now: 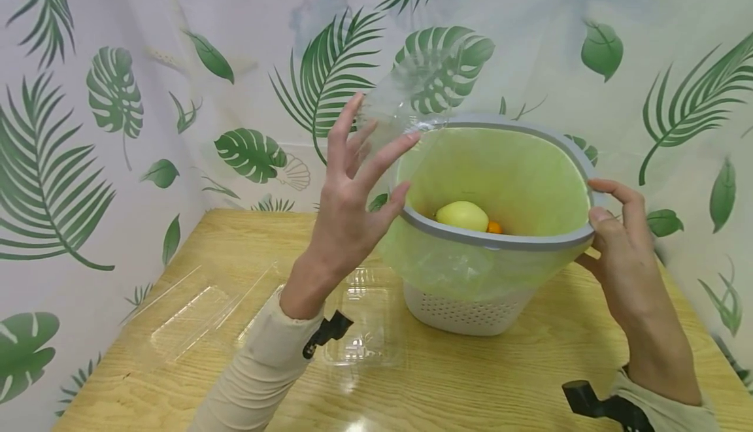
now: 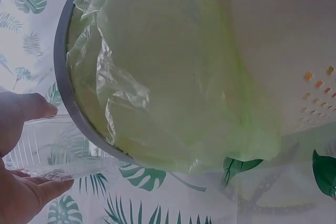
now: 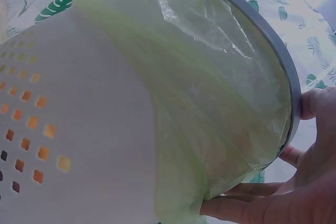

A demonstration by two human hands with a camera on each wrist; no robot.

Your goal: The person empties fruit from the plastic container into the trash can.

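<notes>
A clear plastic container is held up by my left hand, between thumb and fingers, beside the bin's left rim. Its ridged side shows in the left wrist view, beside the thumb. The white perforated bin has a grey rim ring and a pale green plastic bag folded over it as a liner. Inside lie a yellow fruit and, partly hidden, a small orange one. My right hand grips the rim at the right, fingers spread along the bag's outside.
Clear plastic trays lie on the wooden table: one tray at the left, another square tray in front of the bin. A leaf-printed cloth hangs behind and along the sides.
</notes>
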